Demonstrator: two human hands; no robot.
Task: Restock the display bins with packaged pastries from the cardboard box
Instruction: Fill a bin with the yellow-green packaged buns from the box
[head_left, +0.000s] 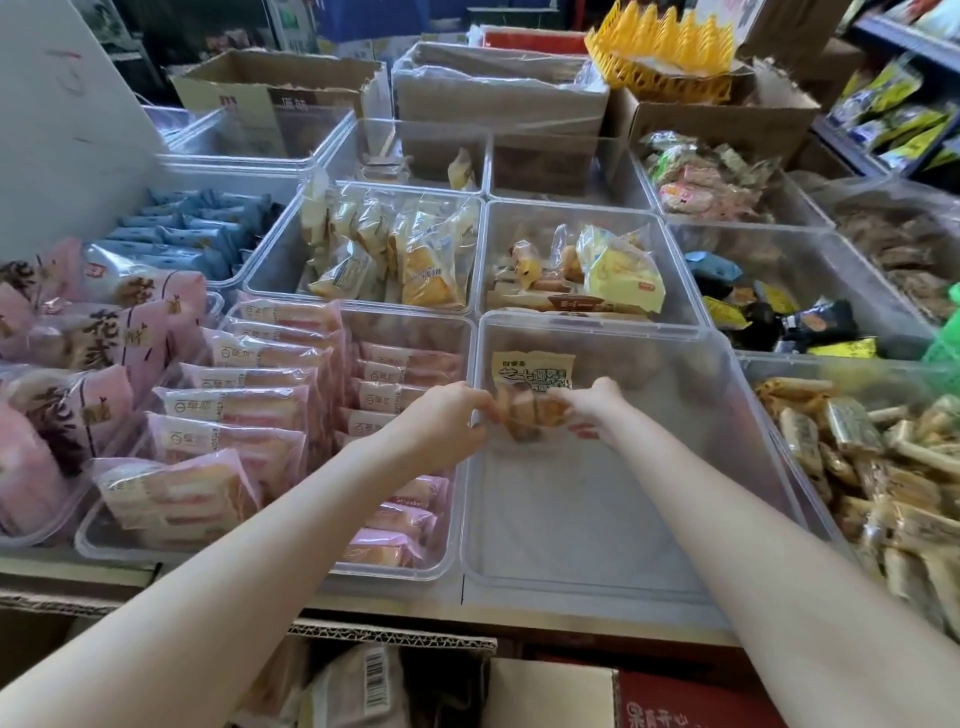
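A clear-wrapped brown pastry pack with a cream label stands upright against the far wall of a nearly empty clear display bin in the front row. My left hand grips its left edge and my right hand grips its right edge, both reaching over the bin. Below the counter edge, the open cardboard box holds more wrapped packs, one showing a barcode.
To the left, a bin holds rows of pink-wrapped cakes. Behind stand bins of yellow packs and mixed pastries. A bin of stick pastries lies on the right. Cardboard boxes and a yellow basket sit at the back.
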